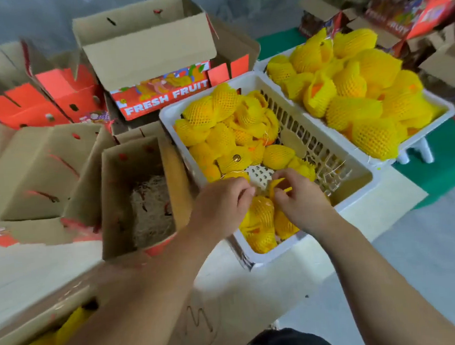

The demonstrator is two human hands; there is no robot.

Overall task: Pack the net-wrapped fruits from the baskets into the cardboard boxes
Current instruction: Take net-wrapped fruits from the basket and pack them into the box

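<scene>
Head view, looking down: two bare forearms reach forward into a white plastic basket that sits on a pale surface. The left hand and right hand meet near the basket's front edge. Both have curled fingers pinching a loose piece of yellow foam net between them; whether a fruit is inside that piece cannot be told.

The basket is partly emptied. Net-wrapped fruits heap against its back left corner, a few more lie at its front corner under the hands, and bare slotted floor shows along its right side. A second white basket, just beside it to the right, is piled high with wrapped fruits.

To the left of the near basket stands an open cardboard box with pale shredded padding at its bottom and no fruit visible. Behind it, a box printed "FRESH FRUIT" stands open. At the lower left edge, another box already holds yellow fruits.

The fruits are probably moderately heavy and easily bruised; the foam net is soft, stretchy and slips off. Cup each fruit around its body, not by the net's loose end.
</scene>
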